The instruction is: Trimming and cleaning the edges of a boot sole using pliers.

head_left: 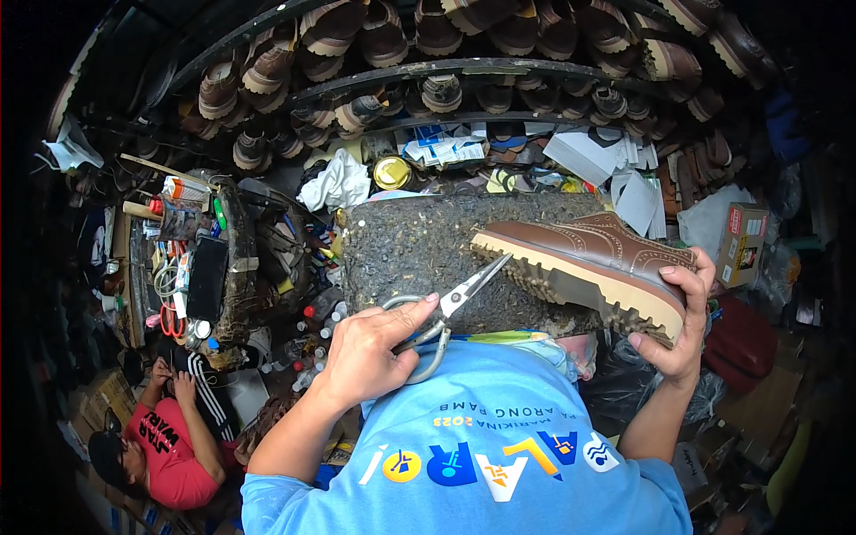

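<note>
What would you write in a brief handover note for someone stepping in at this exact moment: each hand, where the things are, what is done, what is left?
Left hand: grips the scissors, blades open, tips at the sole edge near the toe.
Right hand: holds the brown shoe by its heel end, sole tilted towards you, resting on the dark work block.
Done: cannot tell how much of the edge is trimmed.
Left: probably trimming along the cream sole edge; check it first.

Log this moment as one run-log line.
left hand: holds scissors, tips at shoe sole edge | right hand: grips brown shoe by heel | support: dark work block | background: racks of shoes
</note>
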Demonstrator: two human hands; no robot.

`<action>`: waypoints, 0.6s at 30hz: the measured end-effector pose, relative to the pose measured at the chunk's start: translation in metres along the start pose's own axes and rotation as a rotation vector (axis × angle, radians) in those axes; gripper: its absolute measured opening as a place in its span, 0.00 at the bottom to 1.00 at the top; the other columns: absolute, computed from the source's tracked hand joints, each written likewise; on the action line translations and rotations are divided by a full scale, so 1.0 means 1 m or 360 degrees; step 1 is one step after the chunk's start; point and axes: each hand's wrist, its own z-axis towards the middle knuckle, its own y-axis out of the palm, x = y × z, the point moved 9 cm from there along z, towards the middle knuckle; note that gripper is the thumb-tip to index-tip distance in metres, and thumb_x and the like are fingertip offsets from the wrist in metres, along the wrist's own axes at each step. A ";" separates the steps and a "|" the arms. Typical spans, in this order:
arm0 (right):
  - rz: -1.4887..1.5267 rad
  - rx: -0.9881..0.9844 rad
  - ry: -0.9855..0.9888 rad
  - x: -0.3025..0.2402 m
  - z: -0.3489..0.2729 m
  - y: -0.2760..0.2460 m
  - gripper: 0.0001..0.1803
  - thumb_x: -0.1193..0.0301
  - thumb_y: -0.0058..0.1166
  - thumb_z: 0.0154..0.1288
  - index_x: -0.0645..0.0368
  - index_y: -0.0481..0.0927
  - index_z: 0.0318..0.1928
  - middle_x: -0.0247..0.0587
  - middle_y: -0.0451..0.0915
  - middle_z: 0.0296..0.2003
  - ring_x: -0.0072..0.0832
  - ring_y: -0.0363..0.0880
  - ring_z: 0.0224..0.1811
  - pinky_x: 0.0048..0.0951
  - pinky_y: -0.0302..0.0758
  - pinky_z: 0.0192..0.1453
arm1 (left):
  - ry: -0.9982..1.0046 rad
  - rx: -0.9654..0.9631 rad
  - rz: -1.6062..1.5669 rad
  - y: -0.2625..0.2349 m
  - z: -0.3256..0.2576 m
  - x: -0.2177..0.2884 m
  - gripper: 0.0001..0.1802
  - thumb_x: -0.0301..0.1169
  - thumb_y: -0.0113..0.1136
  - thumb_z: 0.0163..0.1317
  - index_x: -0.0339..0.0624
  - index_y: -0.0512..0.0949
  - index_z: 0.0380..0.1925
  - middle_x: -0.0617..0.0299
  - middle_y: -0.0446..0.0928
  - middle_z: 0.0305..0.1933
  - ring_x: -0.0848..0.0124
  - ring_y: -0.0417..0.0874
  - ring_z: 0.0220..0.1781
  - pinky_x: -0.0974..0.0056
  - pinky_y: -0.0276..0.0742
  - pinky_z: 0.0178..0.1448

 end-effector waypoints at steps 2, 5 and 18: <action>0.0012 0.0012 0.0007 0.001 0.000 -0.001 0.46 0.57 0.76 0.36 0.52 0.76 0.62 0.46 0.73 0.62 0.52 0.53 0.76 0.52 0.61 0.75 | 0.0056 0.0023 0.0042 -0.004 -0.001 0.002 0.43 0.20 0.66 0.41 0.45 0.82 0.66 0.52 0.87 0.59 0.57 0.87 0.38 0.58 0.84 0.46; -0.0055 -0.0028 -0.0108 -0.007 0.001 0.001 0.46 0.57 0.76 0.35 0.51 0.76 0.62 0.49 0.71 0.62 0.53 0.53 0.76 0.52 0.61 0.75 | 0.0068 0.0013 0.0081 -0.006 -0.008 0.003 0.42 0.20 0.66 0.41 0.44 0.82 0.65 0.53 0.86 0.61 0.59 0.87 0.37 0.59 0.84 0.45; -0.0042 -0.0027 -0.0123 -0.010 0.003 0.001 0.47 0.59 0.76 0.32 0.48 0.76 0.62 0.56 0.67 0.63 0.52 0.59 0.72 0.51 0.66 0.71 | -0.0343 0.0173 0.0131 -0.004 -0.020 -0.021 0.38 0.23 0.67 0.47 0.43 0.81 0.66 0.54 0.86 0.42 0.54 0.85 0.32 0.55 0.84 0.42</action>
